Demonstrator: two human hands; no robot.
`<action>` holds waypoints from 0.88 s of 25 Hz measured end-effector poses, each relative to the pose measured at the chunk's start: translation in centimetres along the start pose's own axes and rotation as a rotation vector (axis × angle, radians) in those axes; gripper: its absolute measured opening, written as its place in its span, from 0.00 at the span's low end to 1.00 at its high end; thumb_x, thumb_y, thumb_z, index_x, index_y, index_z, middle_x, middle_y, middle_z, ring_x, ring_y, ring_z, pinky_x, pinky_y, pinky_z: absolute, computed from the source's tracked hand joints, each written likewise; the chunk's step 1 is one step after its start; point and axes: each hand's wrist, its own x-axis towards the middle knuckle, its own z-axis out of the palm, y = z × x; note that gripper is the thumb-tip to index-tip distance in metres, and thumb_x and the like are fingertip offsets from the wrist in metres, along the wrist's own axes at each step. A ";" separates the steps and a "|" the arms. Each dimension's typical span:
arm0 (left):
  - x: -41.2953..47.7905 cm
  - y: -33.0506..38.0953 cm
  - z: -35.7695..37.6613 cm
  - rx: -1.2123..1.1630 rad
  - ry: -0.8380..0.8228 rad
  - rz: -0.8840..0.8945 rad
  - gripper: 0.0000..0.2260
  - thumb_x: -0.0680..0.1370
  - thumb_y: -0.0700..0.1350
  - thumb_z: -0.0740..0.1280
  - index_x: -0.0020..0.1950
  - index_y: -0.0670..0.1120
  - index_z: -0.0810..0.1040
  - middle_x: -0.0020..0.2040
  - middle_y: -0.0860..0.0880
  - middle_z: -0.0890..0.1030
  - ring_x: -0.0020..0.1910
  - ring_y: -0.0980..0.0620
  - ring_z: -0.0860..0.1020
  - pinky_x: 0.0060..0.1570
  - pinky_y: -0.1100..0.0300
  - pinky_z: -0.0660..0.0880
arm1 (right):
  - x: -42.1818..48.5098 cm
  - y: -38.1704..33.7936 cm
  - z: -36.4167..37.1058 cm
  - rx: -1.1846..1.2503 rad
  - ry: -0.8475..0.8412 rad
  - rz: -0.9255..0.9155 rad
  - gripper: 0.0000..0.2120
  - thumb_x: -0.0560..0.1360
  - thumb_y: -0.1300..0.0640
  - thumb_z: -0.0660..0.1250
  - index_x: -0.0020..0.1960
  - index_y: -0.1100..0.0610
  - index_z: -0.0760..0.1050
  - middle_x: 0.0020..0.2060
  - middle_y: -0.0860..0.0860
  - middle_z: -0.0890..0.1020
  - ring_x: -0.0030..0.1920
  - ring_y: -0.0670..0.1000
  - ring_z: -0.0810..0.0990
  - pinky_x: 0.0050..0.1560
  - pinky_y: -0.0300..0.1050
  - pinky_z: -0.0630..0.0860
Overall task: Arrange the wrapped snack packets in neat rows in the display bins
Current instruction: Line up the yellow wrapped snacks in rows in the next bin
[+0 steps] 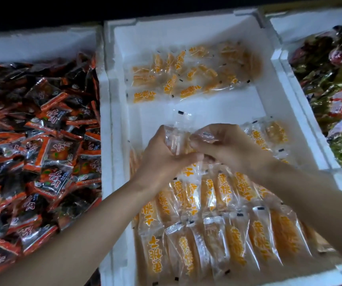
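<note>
Head view: left hand (161,162) and right hand (225,145) both pinch clear packets (176,139) between them, over white bin (217,104).

Both hands (188,149) grip clear packets (176,139) (over white bin (114,104)).

Three white foam bins stand side by side, close together; the middle bin (186,108) holds orange packets (236,240) in overlapping rows at its near end and a looser cluster (186,77) at its far end, bare floor between; the left bin (38,44) is heaped with red-and-black packets (42,141); the right bin (302,23) with green and gold packets (335,83).
</note>
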 end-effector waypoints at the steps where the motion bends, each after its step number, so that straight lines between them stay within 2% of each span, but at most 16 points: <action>1: 0.0 0.1 0.6 0.005 -0.029 0.012 0.21 0.65 0.44 0.80 0.52 0.52 0.74 0.48 0.54 0.84 0.48 0.55 0.82 0.50 0.54 0.77 | 0.1 0.5 -1.2 -0.007 0.028 0.029 0.03 0.73 0.55 0.70 0.41 0.52 0.79 0.31 0.56 0.80 0.27 0.46 0.75 0.32 0.40 0.72; 3: 0.3 0.4 1.5 -0.009 -0.042 0.003 0.19 0.69 0.44 0.77 0.53 0.53 0.72 0.49 0.51 0.83 0.45 0.54 0.83 0.50 0.53 0.79 | 1.1 1.8 -4.0 -0.052 0.178 0.021 0.09 0.73 0.55 0.70 0.35 0.51 0.77 0.26 0.50 0.77 0.25 0.46 0.73 0.31 0.38 0.70; 6: 1.1 1.0 2.4 -0.084 -0.029 -0.050 0.19 0.72 0.42 0.74 0.59 0.46 0.71 0.50 0.46 0.83 0.38 0.53 0.83 0.45 0.54 0.81 | 3.5 3.2 -7.5 -0.176 0.404 -0.091 0.12 0.77 0.58 0.65 0.35 0.49 0.74 0.30 0.44 0.76 0.29 0.44 0.74 0.36 0.41 0.72; 8: 1.5 1.2 2.9 -0.098 -0.038 -0.076 0.19 0.73 0.41 0.73 0.60 0.44 0.71 0.51 0.44 0.82 0.37 0.52 0.83 0.44 0.54 0.81 | 5.1 3.7 -8.2 -0.361 0.353 -0.100 0.12 0.79 0.60 0.60 0.39 0.49 0.73 0.32 0.42 0.74 0.32 0.42 0.72 0.36 0.41 0.68; 10: 1.8 1.1 3.2 -0.099 -0.051 -0.072 0.15 0.73 0.39 0.73 0.55 0.46 0.72 0.49 0.44 0.82 0.36 0.52 0.83 0.42 0.56 0.81 | 6.4 4.4 -7.8 -0.502 0.221 -0.068 0.09 0.79 0.61 0.58 0.46 0.54 0.77 0.32 0.43 0.73 0.32 0.43 0.70 0.36 0.39 0.65; 11: 2.0 1.1 3.4 -0.099 -0.052 -0.071 0.14 0.73 0.39 0.72 0.54 0.47 0.72 0.47 0.45 0.83 0.36 0.52 0.83 0.41 0.57 0.81 | 6.8 4.8 -7.4 -0.551 0.157 -0.058 0.09 0.79 0.61 0.59 0.50 0.56 0.78 0.35 0.46 0.75 0.34 0.45 0.71 0.37 0.38 0.64; 13: 2.2 1.1 3.6 -0.100 -0.052 -0.066 0.14 0.73 0.39 0.72 0.54 0.46 0.72 0.45 0.45 0.83 0.37 0.51 0.83 0.40 0.57 0.81 | 7.3 5.8 -6.6 -0.622 0.072 -0.074 0.09 0.79 0.60 0.59 0.54 0.59 0.77 0.45 0.52 0.80 0.44 0.50 0.75 0.42 0.39 0.65; 14: 2.3 1.1 3.7 -0.097 -0.055 -0.066 0.14 0.74 0.40 0.72 0.56 0.45 0.72 0.46 0.45 0.84 0.38 0.50 0.83 0.41 0.57 0.82 | 7.3 6.3 -6.5 -0.650 0.060 -0.092 0.09 0.79 0.60 0.59 0.54 0.59 0.77 0.50 0.54 0.80 0.49 0.52 0.76 0.46 0.41 0.68; 16: 2.4 1.1 4.1 -0.103 -0.062 -0.073 0.14 0.75 0.41 0.71 0.57 0.46 0.71 0.46 0.44 0.84 0.39 0.50 0.84 0.43 0.56 0.82 | 7.2 6.7 -6.9 -0.695 0.085 -0.137 0.09 0.80 0.58 0.59 0.54 0.57 0.76 0.52 0.54 0.78 0.52 0.55 0.76 0.52 0.46 0.71; 18: 2.5 1.0 4.4 -0.115 -0.058 -0.082 0.14 0.75 0.43 0.70 0.58 0.47 0.70 0.46 0.44 0.84 0.39 0.50 0.84 0.44 0.53 0.82 | 6.9 6.9 -7.6 -0.701 0.107 -0.168 0.09 0.80 0.58 0.58 0.54 0.56 0.76 0.50 0.51 0.74 0.50 0.54 0.75 0.49 0.44 0.68; 20: 2.6 0.8 4.8 -0.117 -0.050 -0.082 0.17 0.76 0.44 0.70 0.61 0.43 0.70 0.45 0.44 0.84 0.40 0.49 0.84 0.46 0.49 0.81 | 6.7 7.1 -8.0 -0.692 0.086 -0.162 0.09 0.80 0.59 0.58 0.54 0.56 0.76 0.48 0.49 0.71 0.50 0.54 0.75 0.47 0.42 0.66; 22: 2.7 0.7 5.1 -0.111 -0.043 -0.094 0.18 0.76 0.44 0.70 0.61 0.42 0.69 0.46 0.43 0.84 0.41 0.47 0.84 0.47 0.47 0.81 | 6.4 7.2 -8.0 -0.715 0.065 -0.152 0.10 0.80 0.58 0.58 0.57 0.56 0.75 0.52 0.51 0.71 0.54 0.55 0.74 0.52 0.45 0.68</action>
